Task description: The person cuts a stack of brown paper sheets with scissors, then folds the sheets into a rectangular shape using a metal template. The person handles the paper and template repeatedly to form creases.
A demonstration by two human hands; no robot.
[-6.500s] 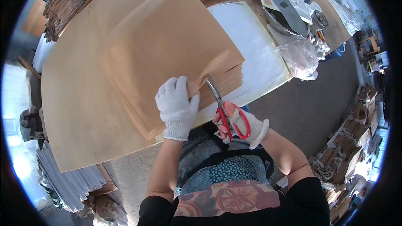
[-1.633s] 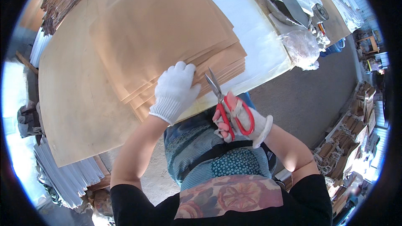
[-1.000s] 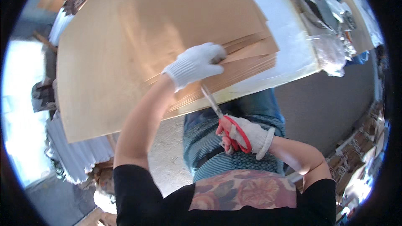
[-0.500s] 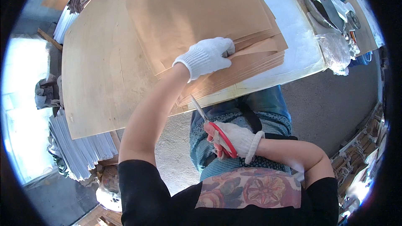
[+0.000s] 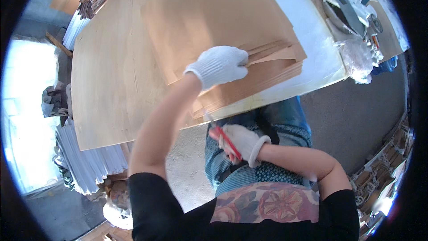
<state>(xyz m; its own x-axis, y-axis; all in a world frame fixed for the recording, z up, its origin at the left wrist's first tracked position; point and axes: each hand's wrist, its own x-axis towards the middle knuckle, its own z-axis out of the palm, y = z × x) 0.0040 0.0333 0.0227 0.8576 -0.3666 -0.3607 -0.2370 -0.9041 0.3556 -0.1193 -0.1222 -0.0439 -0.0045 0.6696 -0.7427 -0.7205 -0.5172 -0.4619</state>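
A stack of brown paper sheets (image 5: 214,15) lies on the table, its near edges layered and slightly fanned. My left hand (image 5: 219,66), in a white knit glove, is closed on the near edge of the upper sheets, thumb and fingers pinched together. Lower sheets (image 5: 249,87) stick out beneath it toward me. Close to my lap, just off the table's near edge, my right hand (image 5: 243,140) grips red-handled scissors (image 5: 227,142). It wears a white glove with bare fingertips showing. The scissors' blades point up at the stack's near left corner and are blurred.
The pale wooden table (image 5: 104,80) extends to the left, with a white sheet (image 5: 307,31) under the stack's right side. Clear plastic wrap (image 5: 356,58) and assorted tools crowd the far right corner. Folded white sheets (image 5: 91,158) stand below the table's left end.
The scissors and my right hand have moved slightly up toward the table edge. My left hand has shifted a little nearer, its fingers drawn closer together on the paper.
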